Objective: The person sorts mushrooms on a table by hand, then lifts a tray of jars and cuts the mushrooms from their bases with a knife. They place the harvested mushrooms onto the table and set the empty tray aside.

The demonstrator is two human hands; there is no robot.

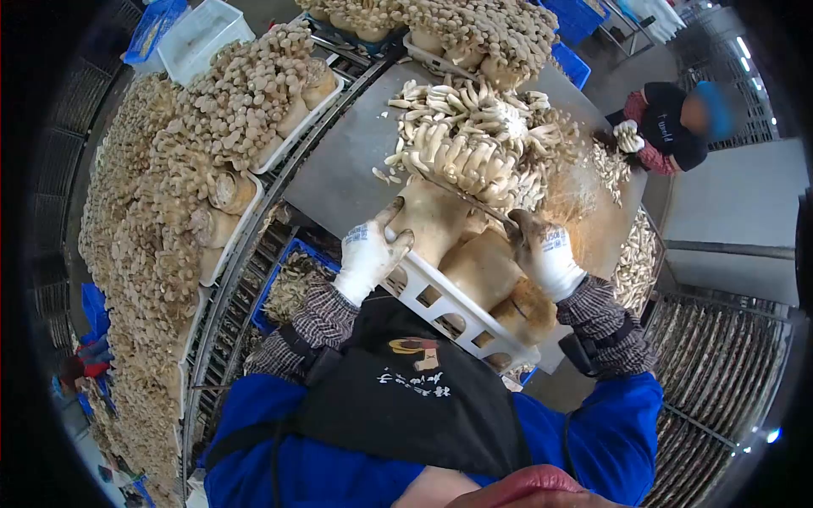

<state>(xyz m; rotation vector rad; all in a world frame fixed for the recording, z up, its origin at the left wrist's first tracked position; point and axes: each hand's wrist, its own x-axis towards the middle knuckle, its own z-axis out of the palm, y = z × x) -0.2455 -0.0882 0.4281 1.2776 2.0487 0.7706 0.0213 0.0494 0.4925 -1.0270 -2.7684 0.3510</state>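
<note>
My left hand (373,252), in a white glove with dark-stained fingertips, presses thumb and fingers against the side of a mushroom grow block (430,222) at the crate's edge. Gloved the same way, my right hand (544,250) is closed around the end of a long thin knife (461,195). Its blade runs across the top of the block, against the base of the pale mushroom clump (461,157). More brown blocks (483,269) sit in the white plastic crate (461,309) in front of my apron. Cut mushrooms (508,123) are heaped just beyond the blade.
A metal table (343,182) lies under the heap. To the left, a roller conveyor (222,330) carries trays of mushroom blocks (229,110). A blue crate (292,284) with trimmings stands below. A co-worker (669,127) in a blue cap works across the table, at right.
</note>
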